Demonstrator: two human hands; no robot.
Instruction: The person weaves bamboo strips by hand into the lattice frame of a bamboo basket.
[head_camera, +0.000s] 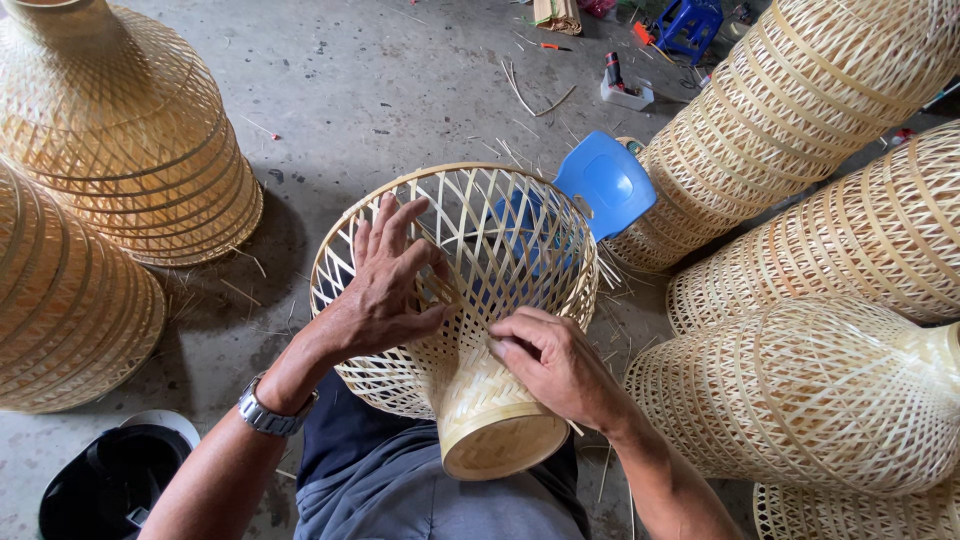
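A half-woven bamboo lampshade (470, 320) lies on its side across the person's lap, its narrow closed neck toward them and its wide open mouth facing away over the concrete floor (380, 90). The left hand (385, 285) rests flat on the open lattice, fingers spread wide and gripping nothing — just pressing on the strips near the rim. The right hand (550, 360) is curled at the shoulder of the shade, fingertips pinched tight on the weave where the lattice meets the denser neck; whether a loose strip is between them I cannot tell. A wristwatch (268, 412) sits on the left wrist. Finished shades stand stacked to the left (130, 130) and lie piled on the right (810, 400) — a blue plastic stool (608, 182) shows just beyond the rim.
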